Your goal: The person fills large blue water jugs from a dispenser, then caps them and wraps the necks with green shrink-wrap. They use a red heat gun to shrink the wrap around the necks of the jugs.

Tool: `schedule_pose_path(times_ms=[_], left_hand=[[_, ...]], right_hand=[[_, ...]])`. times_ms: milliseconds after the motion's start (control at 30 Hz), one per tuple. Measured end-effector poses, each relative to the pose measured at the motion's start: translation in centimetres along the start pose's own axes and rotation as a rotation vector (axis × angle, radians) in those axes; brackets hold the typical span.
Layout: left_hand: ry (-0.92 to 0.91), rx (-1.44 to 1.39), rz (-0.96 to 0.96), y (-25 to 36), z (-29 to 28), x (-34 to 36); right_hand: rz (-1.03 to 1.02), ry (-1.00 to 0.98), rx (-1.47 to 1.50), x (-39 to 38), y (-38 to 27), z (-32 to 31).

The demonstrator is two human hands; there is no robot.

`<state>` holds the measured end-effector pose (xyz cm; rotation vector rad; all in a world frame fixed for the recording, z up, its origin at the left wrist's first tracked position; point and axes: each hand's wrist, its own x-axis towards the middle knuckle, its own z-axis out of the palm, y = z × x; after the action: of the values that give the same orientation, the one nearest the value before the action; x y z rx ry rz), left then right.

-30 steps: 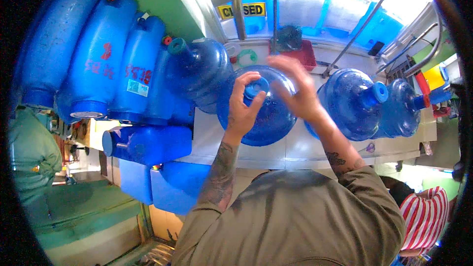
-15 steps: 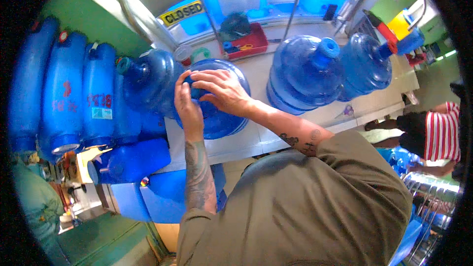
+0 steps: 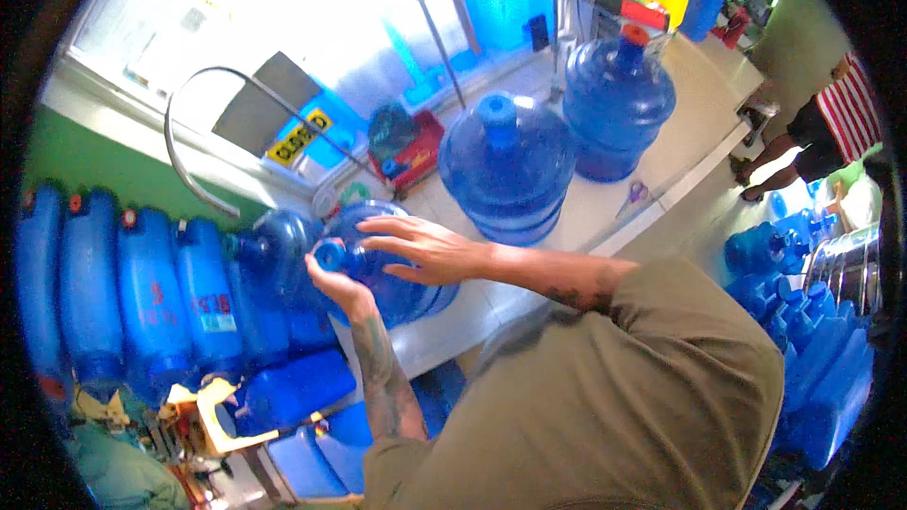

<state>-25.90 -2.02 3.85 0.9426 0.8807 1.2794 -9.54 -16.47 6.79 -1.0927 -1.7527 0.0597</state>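
Observation:
A round blue water jug (image 3: 387, 297) stands on the white counter in front of me. My left hand (image 3: 342, 285) is curled against the near side of its blue capped neck (image 3: 330, 253), with the cap's top showing above the fingers. Over the jug's shoulder hovers my right hand (image 3: 430, 251), its fingers spread and holding nothing; whether they touch the plastic I cannot tell. Another blue jug (image 3: 283, 236) lies close on the left, partly hidden. To the right are an upright jug with a light blue cap (image 3: 505, 161) and one with a red cap (image 3: 619, 104).
Tall slim blue containers (image 3: 151, 297) line the green wall at left. Behind the jugs sit a red tray (image 3: 420, 153) and a curved metal pipe (image 3: 170, 123). Purple-handled scissors (image 3: 639, 191) lie near the counter's edge. A person in a striped top (image 3: 846, 113) is at far right.
The view has swung, shifting the scene down on the left. My right hand has come off the jug's cap to its right, fingers spreading; the cap now shows beside my left hand.

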Motion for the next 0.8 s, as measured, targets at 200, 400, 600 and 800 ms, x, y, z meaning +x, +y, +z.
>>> schedule_pose_path(times_ms=[200, 400, 600, 800], left_hand=[[-0.336, 0.196, 0.214, -0.3, 2.2, -0.4], [-0.519, 0.148, 0.057, -1.0, 5.5, 0.1], [0.489, 0.706, 0.815, -3.7, 11.2, -8.5], [-0.380, 0.749, 0.415, -10.5, 24.6, -12.4]], right_hand=[[0.434, 0.674, -0.656, -7.1, 6.6, -22.0], [0.602, 0.930, -0.780, -10.1, 14.8, -37.2], [0.716, 0.890, -0.418, -13.6, 19.3, -39.4], [0.622, 0.710, -0.198, -14.7, 20.2, -40.8]])
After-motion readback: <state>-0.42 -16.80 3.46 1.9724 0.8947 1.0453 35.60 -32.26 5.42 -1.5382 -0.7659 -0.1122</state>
